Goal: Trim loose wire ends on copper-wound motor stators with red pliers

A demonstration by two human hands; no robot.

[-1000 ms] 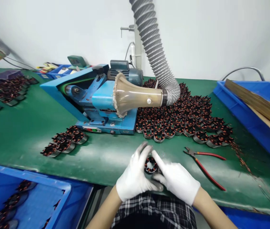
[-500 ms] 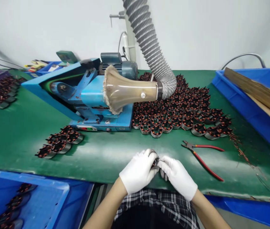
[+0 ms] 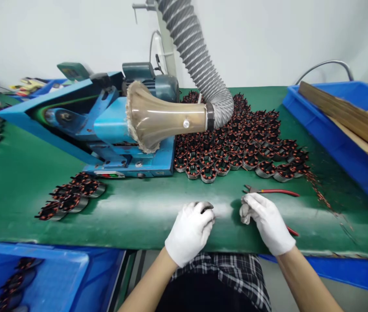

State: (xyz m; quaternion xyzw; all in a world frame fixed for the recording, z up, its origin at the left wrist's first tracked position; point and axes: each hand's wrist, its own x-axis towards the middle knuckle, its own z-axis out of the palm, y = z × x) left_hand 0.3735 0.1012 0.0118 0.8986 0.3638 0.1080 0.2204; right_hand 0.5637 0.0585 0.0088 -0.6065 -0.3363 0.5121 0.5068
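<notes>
Both my hands wear white gloves at the near edge of the green table [image 3: 24, 173]. My left hand [image 3: 190, 232] is closed around a small copper-wound stator [image 3: 205, 206], of which only the top edge shows. My right hand [image 3: 266, 221] has come away from it and lies with curled fingers over the red-handled cutters [image 3: 273, 191], fingertips beside their jaws. Whether it grips them I cannot tell. A large heap of like stators [image 3: 236, 143] lies just beyond my hands.
A blue belt sander [image 3: 105, 125] with a beige funnel and grey ribbed hose [image 3: 197, 56] stands mid-table. A small stator group [image 3: 70, 197] lies at left. Blue bins sit at right [image 3: 333, 143] with cardboard and at lower left [image 3: 40, 273]. Wire scraps [image 3: 320, 195] trail near the cutters.
My hands, which held the stator together, have parted. The right hand moved right onto the cutters, while the left kept the stator. The view has shifted down and right.
</notes>
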